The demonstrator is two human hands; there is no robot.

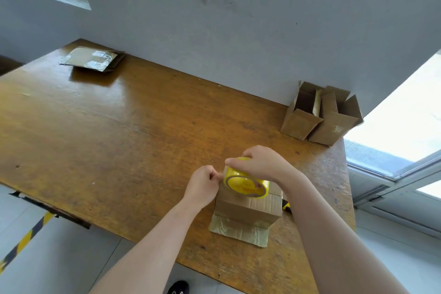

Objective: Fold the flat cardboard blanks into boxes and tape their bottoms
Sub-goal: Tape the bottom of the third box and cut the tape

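Directly under both hands, the box (248, 207) sits on the bench (119, 126), at its near right. The right hand (260, 162) grips the tape roll (245, 184) above the box. The left hand (202, 186) pinches the tape end (221, 175) at the box's left edge, so the strip should run rightward.

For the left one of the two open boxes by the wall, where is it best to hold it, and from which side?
On the left box, probably pinch the left wall at the open top, coming from above-left. Its mouth faces up, the other box stands against its right side, and the room wall is close behind.
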